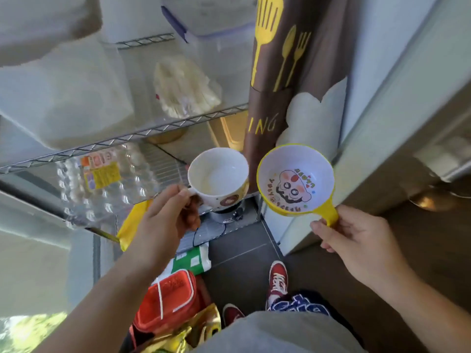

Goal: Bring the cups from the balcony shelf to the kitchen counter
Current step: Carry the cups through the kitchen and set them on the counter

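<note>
Fingers of left hand pinch white cup handle; right hand fingers clamp yellow cup handle.

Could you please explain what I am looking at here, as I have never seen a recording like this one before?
There is no machine: a person wears a wide-angle camera on the head, so the single picture looks forward and down past their own arms to the floor and their red shoes. The left hand holds a white mug by its handle; the right hand holds a yellow-rimmed cup, with a cartoon printed inside, by its yellow handle. Both cups look empty and are held in the air. Behind them stands a wire shelf bearing plastic-wrapped goods, with a brown curtain hanging beside it.
</note>
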